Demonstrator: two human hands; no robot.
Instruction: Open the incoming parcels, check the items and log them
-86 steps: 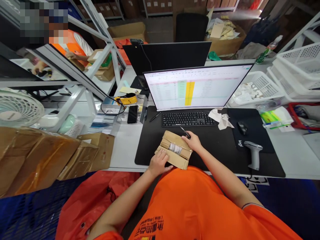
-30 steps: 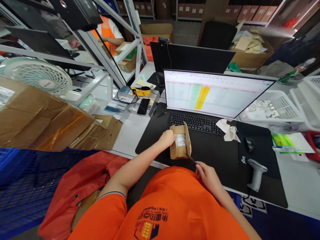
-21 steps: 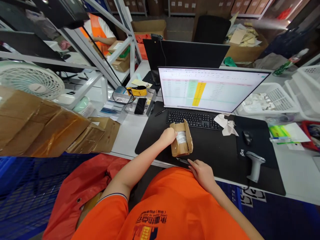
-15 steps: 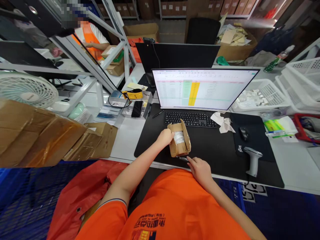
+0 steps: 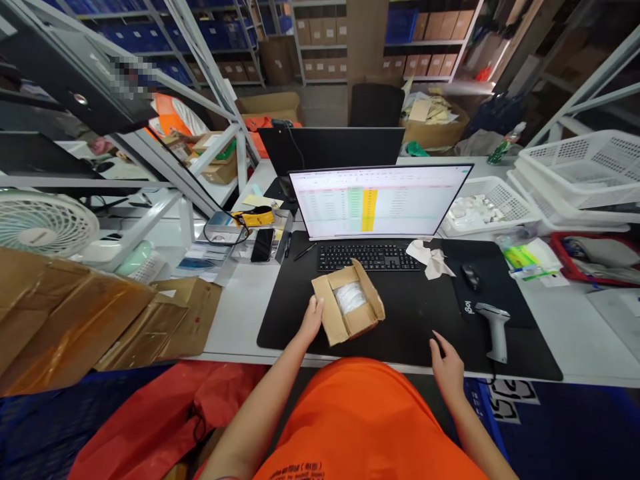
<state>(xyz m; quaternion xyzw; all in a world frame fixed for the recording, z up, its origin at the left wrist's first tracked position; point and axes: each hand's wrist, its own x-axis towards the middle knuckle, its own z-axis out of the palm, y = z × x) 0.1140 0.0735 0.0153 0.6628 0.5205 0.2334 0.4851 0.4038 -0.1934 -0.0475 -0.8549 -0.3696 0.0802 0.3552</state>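
A small cardboard box [image 5: 376,308] with its flaps folded out sits over the black desk mat [image 5: 400,343]. Inside it shows a bundle in shiny clear wrap [image 5: 350,297]; what the wrap covers cannot be made out. My left hand [image 5: 313,320] grips the box's left flap, thumb on top and the other fingers mostly hidden beneath. To the right of the box, near the mat's front edge, my right hand [image 5: 447,363] is apart from it, fingers spread and nothing visible in them.
Behind the box are a keyboard [image 5: 367,257], crumpled paper [image 5: 431,259] and a monitor [image 5: 385,200]. A mouse [image 5: 470,277] and barcode scanner [image 5: 496,330] lie right. Larger cartons [image 5: 187,317] and a fan [image 5: 45,227] stand left; white baskets [image 5: 580,170] stand back right.
The box's left flap has been opened outward, and my left hand is now on it. My right hand has moved right, away from the box; the slim tool it held no longer shows.
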